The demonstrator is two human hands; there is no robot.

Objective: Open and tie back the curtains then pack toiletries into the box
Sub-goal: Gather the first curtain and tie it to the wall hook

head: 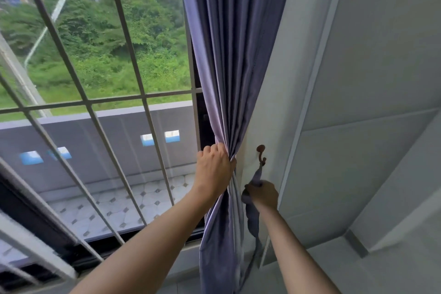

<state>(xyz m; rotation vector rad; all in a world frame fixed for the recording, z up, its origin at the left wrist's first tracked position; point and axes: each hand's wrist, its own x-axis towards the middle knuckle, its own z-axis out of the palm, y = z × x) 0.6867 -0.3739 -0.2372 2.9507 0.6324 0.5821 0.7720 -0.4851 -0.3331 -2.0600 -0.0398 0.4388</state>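
Beside gathered curtain [229,79], wall hook [261,154].

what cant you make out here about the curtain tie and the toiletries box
Head view only:
- Tieback: how it sits on the hook, too small; its lower end is lost behind the curtain.
- Right hand: fingers face away.
- Left hand: fingertips buried in folds.
- Box, toiletries: outside the frame.

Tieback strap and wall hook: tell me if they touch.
Touching. The head view shows the tieback strap looped on the wall hook, with the right hand holding it below.
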